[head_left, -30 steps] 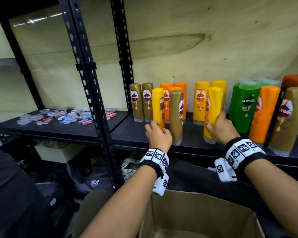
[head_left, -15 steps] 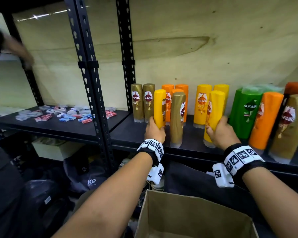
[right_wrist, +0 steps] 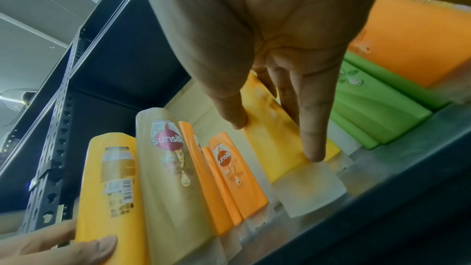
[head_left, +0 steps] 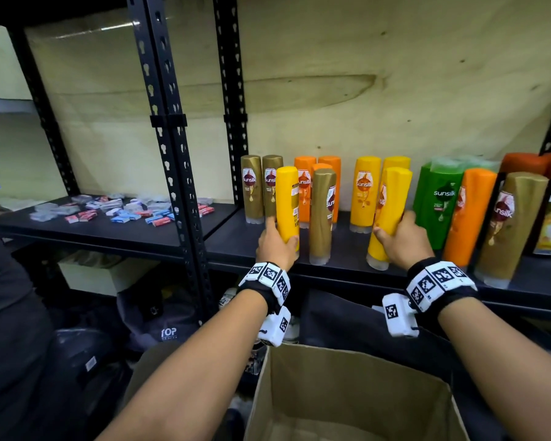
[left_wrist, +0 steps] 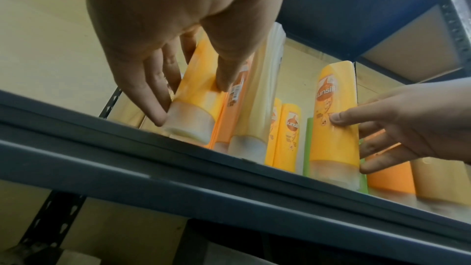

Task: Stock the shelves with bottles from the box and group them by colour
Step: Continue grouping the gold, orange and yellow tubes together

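Note:
My left hand point(head_left: 275, 243) grips a yellow bottle point(head_left: 287, 205) upright just above the black shelf point(head_left: 236, 249), in front of two gold bottles point(head_left: 261, 186); the left wrist view shows the fingers and thumb point(left_wrist: 224, 76) round that bottle point(left_wrist: 201, 80). My right hand point(head_left: 401, 240) holds a second yellow bottle point(head_left: 388, 211), tilted, its cap on the shelf front. In the right wrist view thumb and fingers point(right_wrist: 313, 128) clasp it point(right_wrist: 275, 144). A gold bottle point(head_left: 322, 214) stands between the two. Behind are orange bottles point(head_left: 304, 186) and two yellow ones point(head_left: 365, 192).
Green point(head_left: 439, 198), orange point(head_left: 468, 214) and gold point(head_left: 506, 227) bottles crowd the shelf's right end. The open cardboard box point(head_left: 347, 396) sits below my arms. Small packets point(head_left: 124, 211) lie on the left shelf beyond the black uprights point(head_left: 172, 154). Dark bags fill the floor underneath.
My left hand has slid the yellow bottle leftward, away from the front gold bottle and toward the two gold ones. The right hand keeps its bottle tilted in nearly the same spot.

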